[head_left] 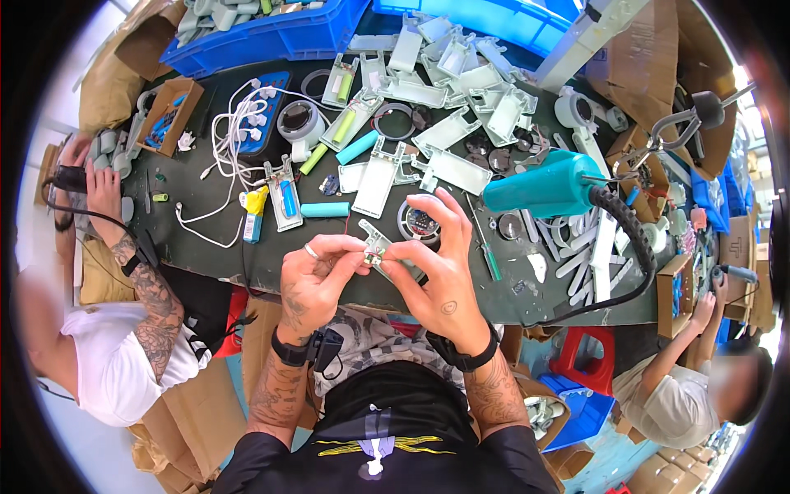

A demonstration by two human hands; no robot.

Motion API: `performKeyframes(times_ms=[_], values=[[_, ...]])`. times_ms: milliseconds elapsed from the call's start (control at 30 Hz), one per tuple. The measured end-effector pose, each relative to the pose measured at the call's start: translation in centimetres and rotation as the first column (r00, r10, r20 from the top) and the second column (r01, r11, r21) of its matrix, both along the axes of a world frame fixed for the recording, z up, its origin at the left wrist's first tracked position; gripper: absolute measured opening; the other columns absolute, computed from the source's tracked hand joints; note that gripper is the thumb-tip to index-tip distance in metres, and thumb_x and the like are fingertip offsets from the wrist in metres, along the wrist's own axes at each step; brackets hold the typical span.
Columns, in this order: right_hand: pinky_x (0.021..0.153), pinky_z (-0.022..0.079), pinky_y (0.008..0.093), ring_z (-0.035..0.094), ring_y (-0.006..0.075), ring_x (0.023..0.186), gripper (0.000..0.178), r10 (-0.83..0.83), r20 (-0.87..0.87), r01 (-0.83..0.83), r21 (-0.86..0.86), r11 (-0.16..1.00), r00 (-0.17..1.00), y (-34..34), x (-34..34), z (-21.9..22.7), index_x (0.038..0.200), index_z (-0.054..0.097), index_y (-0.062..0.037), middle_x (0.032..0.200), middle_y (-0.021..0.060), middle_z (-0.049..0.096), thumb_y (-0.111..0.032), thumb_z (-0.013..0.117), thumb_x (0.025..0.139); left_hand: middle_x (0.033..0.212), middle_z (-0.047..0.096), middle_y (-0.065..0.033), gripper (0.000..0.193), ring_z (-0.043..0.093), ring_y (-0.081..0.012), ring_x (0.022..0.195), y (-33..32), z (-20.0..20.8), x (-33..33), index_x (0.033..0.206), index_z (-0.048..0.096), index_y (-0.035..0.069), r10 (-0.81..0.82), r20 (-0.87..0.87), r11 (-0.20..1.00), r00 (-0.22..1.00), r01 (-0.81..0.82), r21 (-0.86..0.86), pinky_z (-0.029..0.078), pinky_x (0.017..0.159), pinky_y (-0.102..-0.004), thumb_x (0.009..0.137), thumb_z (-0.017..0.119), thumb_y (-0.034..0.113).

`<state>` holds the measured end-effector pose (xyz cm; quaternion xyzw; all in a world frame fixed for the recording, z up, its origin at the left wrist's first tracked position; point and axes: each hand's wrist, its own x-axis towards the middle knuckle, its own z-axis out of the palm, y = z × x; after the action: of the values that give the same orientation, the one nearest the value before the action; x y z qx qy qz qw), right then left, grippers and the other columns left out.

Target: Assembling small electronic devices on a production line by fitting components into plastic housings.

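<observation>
Both hands at lower centre, working one small pale-and-green part (pixel 374 256), looks like a little circuit board or connector, too small to be sure. Progress: seems mid-step; part is held up over the table's near edge, and whether it is joined to the pale bracket-like piece (pixel 376 235) right behind it can't be told. Done, as far as it shows: a plastic housing left of centre has a blue cell (pixel 288 198) in it, and one upper centre holds a green cell (pixel 344 127). Left, probably: many pale housings (pixel 450 130) piled upper centre, several with no cell visible, plus a loose teal cell (pixel 325 210) above the left hand (pixel 317 280). Pose: left hand comes in from lower left, thumb and index closed in a pinch on the part's left side, other fingers curled, ring on one. Right hand (pixel 443 276) comes from lower right, thumb and index nearly together at the part's right side, remaining fingers raised and loosely spread upward. Wrists close together, palms facing inward.
</observation>
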<state>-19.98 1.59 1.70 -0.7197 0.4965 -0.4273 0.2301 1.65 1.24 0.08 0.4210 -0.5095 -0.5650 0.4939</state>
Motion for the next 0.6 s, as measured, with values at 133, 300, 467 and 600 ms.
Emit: performKeyframes(times_ms=[133, 300, 467, 600], values=[[0.124, 0.033, 0.0599, 0.036, 0.0510, 0.157, 0.015, 0.001, 0.003, -0.001, 0.000, 1.000, 1.000, -0.02, 0.00, 0.09, 0.098, 0.077, -0.0107, 0.158, 0.0153, 0.052, -0.011, 0.088, 0.088, 0.108, 0.079, -0.0132, 0.015, 0.077, -0.0166, 0.096, 0.00, 0.05, -0.02, 0.120, 0.072, -0.007, 0.003, -0.006, 1.000, 1.000, -0.004, -0.009, 0.065, 0.088, -0.0311, 0.106, 0.069, -0.006], [0.124, 0.033, 0.0595, 0.037, 0.0504, 0.156, 0.015, 0.005, 0.002, -0.005, -0.001, 1.000, 1.000, -0.05, 0.03, -0.04, 0.098, 0.078, -0.0109, 0.157, 0.0152, 0.053, -0.012, 0.088, 0.088, 0.107, 0.079, -0.0132, 0.014, 0.078, -0.0167, 0.096, 0.05, 0.00, -0.01, 0.120, 0.072, -0.007, 0.005, 0.002, 1.000, 1.000, -0.005, -0.011, 0.065, 0.088, -0.0309, 0.106, 0.069, -0.006], [0.124, 0.034, 0.0596, 0.037, 0.0498, 0.156, 0.015, -0.007, 0.005, 0.007, -0.008, 1.000, 1.000, 0.06, 0.04, -0.28, 0.097, 0.077, -0.0098, 0.156, 0.0155, 0.053, -0.011, 0.088, 0.087, 0.105, 0.079, -0.0131, 0.014, 0.078, -0.0171, 0.094, 0.18, 0.08, 0.09, 0.119, 0.072, -0.006, -0.001, 0.037, 1.000, 0.999, 0.002, -0.027, 0.064, 0.088, -0.0303, 0.105, 0.070, -0.006], [0.122, 0.035, 0.0593, 0.038, 0.0495, 0.156, 0.014, -0.026, -0.027, 0.025, -0.032, 0.999, 0.999, 0.05, 0.11, -0.22, 0.094, 0.075, -0.0084, 0.155, 0.0156, 0.054, -0.010, 0.087, 0.087, 0.105, 0.080, -0.0135, 0.014, 0.079, -0.0175, 0.094, 0.30, 0.24, -0.03, 0.118, 0.073, -0.006, 0.012, 0.099, 0.998, 0.995, -0.006, -0.069, 0.064, 0.087, -0.0299, 0.104, 0.071, -0.008]])
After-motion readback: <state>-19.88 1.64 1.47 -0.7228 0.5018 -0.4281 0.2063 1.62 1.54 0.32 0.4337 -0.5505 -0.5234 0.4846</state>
